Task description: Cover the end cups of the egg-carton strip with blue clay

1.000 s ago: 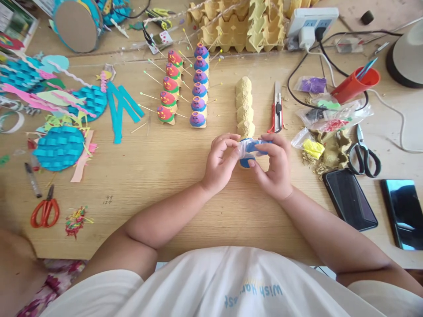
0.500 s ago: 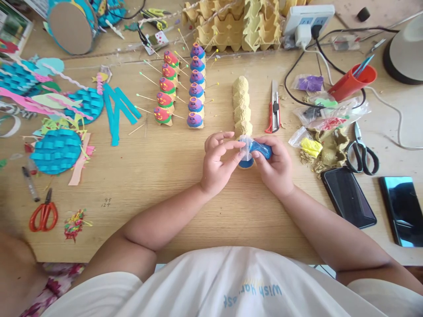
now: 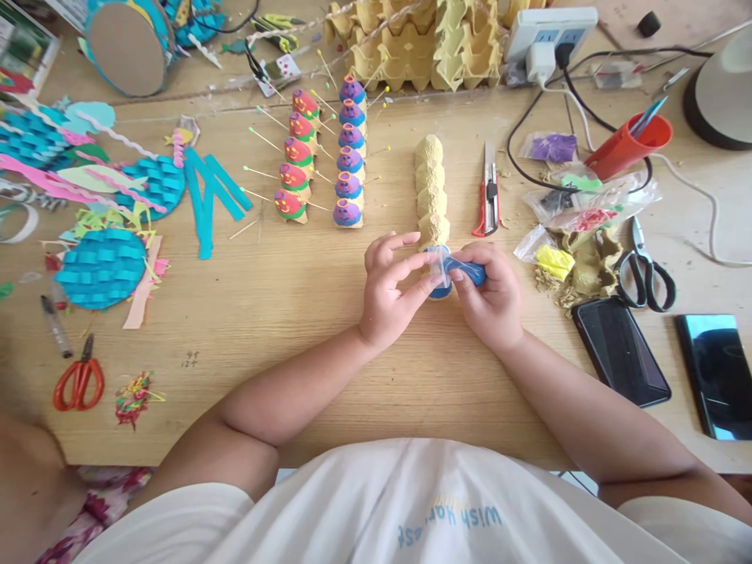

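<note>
Both my hands meet over the middle of the wooden table [image 3: 282,313]. My right hand [image 3: 490,301] grips a small clear plastic bag of blue clay [image 3: 464,270]. My left hand [image 3: 391,290] pinches the bag's open clear end between thumb and fingertips. Under the bag sits a blue-covered egg-carton cone [image 3: 439,291], at the near end of a plain yellow row of carton cones [image 3: 430,188].
Two rows of painted cones with pins [image 3: 326,160] stand left of the plain row. A box cutter [image 3: 489,192], clay bags [image 3: 555,262], black scissors [image 3: 646,274] and two phones [image 3: 620,352] lie right. Blue paper crafts [image 3: 103,266] and red scissors [image 3: 79,382] lie left.
The bag of blue clay has shifted slightly right into my right hand. My left fingers have moved from wrapping the bag to pinching its clear end.
</note>
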Motion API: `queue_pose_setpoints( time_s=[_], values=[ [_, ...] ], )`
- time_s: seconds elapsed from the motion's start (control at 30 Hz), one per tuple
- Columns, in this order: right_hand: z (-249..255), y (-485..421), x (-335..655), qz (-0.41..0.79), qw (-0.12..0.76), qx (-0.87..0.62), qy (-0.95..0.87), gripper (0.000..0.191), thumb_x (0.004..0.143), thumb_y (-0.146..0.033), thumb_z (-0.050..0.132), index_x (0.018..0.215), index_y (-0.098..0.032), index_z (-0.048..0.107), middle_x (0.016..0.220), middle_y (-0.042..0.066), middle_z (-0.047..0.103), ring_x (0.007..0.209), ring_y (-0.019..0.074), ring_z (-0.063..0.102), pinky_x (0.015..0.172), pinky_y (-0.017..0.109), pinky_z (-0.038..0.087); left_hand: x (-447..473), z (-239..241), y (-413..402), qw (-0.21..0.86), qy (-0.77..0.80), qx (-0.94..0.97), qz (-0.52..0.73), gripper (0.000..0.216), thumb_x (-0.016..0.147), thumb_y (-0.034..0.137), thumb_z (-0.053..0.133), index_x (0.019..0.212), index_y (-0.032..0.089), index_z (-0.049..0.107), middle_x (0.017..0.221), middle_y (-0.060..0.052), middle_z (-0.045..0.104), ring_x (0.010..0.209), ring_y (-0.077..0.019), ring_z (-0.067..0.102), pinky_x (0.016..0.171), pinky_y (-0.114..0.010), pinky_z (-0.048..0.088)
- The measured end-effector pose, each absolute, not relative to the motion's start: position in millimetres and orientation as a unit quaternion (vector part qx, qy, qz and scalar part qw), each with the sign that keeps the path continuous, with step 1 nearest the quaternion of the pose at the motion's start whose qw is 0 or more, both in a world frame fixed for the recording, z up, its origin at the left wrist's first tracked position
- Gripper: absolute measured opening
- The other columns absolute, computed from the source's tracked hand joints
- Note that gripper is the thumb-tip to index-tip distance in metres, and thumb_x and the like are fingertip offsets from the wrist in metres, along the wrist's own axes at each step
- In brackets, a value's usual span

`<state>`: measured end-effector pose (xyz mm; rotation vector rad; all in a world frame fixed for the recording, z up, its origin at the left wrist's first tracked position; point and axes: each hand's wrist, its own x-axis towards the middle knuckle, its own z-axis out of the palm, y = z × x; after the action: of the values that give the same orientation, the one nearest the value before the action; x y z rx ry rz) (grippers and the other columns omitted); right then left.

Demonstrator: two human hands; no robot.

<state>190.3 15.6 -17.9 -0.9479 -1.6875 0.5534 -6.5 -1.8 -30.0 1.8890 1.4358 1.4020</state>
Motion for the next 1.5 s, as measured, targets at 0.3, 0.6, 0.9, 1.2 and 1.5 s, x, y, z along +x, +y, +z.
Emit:
queue_pose_setpoints(
  time_s=[0.3, 0.6, 0.9, 1.2, 1.5],
  values=[
    [-24, 13, 189, 0.257, 0.564, -0.369, -0.693, 0.022, 0.11, -0.047, 0.078, 0.118, -0.028, 0.07, 0.104, 0.004, 0.078, 0.092, 0.0215, 0.077, 0.083, 0.04, 0.065, -7, -34, -1, 0.195, 0.491, 0.675, 0.515, 0.031, 0.107, 0.059, 0.076, 0.12, 0.037, 0.092, 0.149, -0.006, 0.079, 0.154, -0.0271, 0.058, 0.141, -0.054, 0.044],
    [-23, 13, 187, 0.266, 0.582, -0.344, -0.687, 0.017, 0.11, -0.041, 0.079, 0.119, -0.029, 0.071, 0.105, 0.003, 0.076, 0.095, 0.0211, 0.074, 0.085, 0.039, 0.062, -6, -36, 0, 0.265, 0.504, 0.634, 0.523, 0.03, 0.103, 0.061, 0.081, 0.117, 0.037, 0.093, 0.149, -0.006, 0.078, 0.154, -0.027, 0.059, 0.142, -0.054, 0.042],
    [-18, 14, 189, 0.252, 0.577, -0.312, -0.711, 0.02, 0.108, -0.026, 0.079, 0.125, -0.032, 0.072, 0.107, 0.003, 0.075, 0.101, 0.0226, 0.074, 0.09, 0.041, 0.062, -5, -40, 1, 0.352, 0.461, 0.594, 0.558, 0.031, 0.098, 0.067, 0.085, 0.112, 0.041, 0.094, 0.147, -0.005, 0.079, 0.155, -0.0284, 0.059, 0.144, -0.056, 0.037],
    [-20, 11, 189, 0.259, 0.562, -0.328, -0.714, 0.017, 0.11, -0.035, 0.076, 0.125, -0.031, 0.071, 0.11, 0.005, 0.076, 0.102, 0.0247, 0.075, 0.091, 0.046, 0.065, -5, -37, 1, 0.295, 0.454, 0.609, 0.58, 0.023, 0.103, 0.058, 0.083, 0.106, 0.037, 0.093, 0.134, -0.005, 0.081, 0.146, -0.0251, 0.064, 0.14, -0.054, 0.043],
    [-19, 10, 187, 0.269, 0.562, -0.334, -0.707, 0.019, 0.108, -0.032, 0.079, 0.125, -0.031, 0.071, 0.107, 0.003, 0.075, 0.094, 0.0207, 0.073, 0.082, 0.037, 0.061, -4, -28, 0, 0.292, 0.481, 0.599, 0.57, 0.035, 0.106, 0.062, 0.077, 0.103, 0.03, 0.09, 0.125, -0.007, 0.08, 0.133, -0.0241, 0.071, 0.136, -0.05, 0.048]
  ],
)
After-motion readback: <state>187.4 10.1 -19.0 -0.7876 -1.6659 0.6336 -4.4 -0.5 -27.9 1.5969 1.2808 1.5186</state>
